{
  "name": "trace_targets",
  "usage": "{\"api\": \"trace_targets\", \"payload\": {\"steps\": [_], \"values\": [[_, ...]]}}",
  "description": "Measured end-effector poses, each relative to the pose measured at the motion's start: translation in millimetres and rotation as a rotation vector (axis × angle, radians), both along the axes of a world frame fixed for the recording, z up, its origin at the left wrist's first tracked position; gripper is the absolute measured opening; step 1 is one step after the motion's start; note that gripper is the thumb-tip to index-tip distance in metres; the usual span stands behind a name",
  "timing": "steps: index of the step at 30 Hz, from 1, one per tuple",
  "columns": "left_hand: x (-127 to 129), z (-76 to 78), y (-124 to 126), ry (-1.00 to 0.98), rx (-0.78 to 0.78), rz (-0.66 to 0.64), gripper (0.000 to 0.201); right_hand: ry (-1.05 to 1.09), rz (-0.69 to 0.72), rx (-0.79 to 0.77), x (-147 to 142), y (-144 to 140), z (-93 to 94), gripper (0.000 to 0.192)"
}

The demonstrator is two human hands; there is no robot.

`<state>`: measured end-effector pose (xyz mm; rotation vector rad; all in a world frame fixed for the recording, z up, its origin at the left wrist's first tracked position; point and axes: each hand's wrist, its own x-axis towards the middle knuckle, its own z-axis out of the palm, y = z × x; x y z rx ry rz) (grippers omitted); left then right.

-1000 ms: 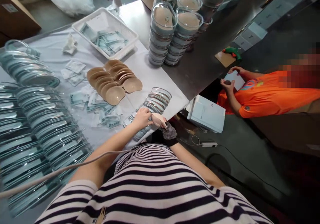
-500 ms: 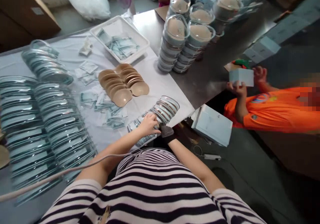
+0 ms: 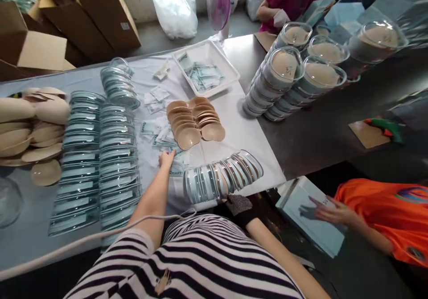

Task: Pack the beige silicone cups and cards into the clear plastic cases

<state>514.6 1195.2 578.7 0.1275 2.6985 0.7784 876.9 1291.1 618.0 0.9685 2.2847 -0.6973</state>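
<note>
Flat white packets with teal lettering [image 3: 163, 137] lie around the bare left hand [image 3: 166, 157], its fingers curled; whether they grip one is unclear. Picking one up seems the step in hand, calling for a pinch on a single packet. Rightward, the dark-mesh-gloved right hand [image 3: 238, 204] meets the near edge of a row of clear round plastic dishes [image 3: 230, 174], its grip hidden. Beyond the left hand lie glossy beige paired cups [image 3: 183, 125].
</note>
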Motion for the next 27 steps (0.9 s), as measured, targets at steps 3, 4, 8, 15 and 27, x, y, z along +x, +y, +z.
{"api": "trace_targets", "payload": {"steps": [3, 4, 8, 15, 27], "values": [[-3.7, -4.0, -6.4, -0.037, -0.024, -0.008, 0.022, 0.023, 0.011, -0.034, 1.6, 3.6, 15.6, 0.045], [-2.0, -2.9, -11.3, -0.033, -0.026, -0.005, 0.026, 0.028, 0.009, -0.039, 1.1, 6.0, 22.1, 0.044], [3.6, 8.9, -45.5, -0.001, 0.000, 0.040, 0.028, 0.085, -0.001, -0.014, -6.5, 17.6, 43.3, 0.041], [26.0, 37.5, -78.3, 0.016, 0.359, 0.188, 0.029, 0.445, -0.254, -0.419, -37.5, 8.8, 46.6, 0.044], [152.8, 64.0, -40.4, -0.467, 1.138, -0.190, 0.044, 1.122, -0.502, -0.576, -135.7, 18.8, 78.9, 0.038]]}}
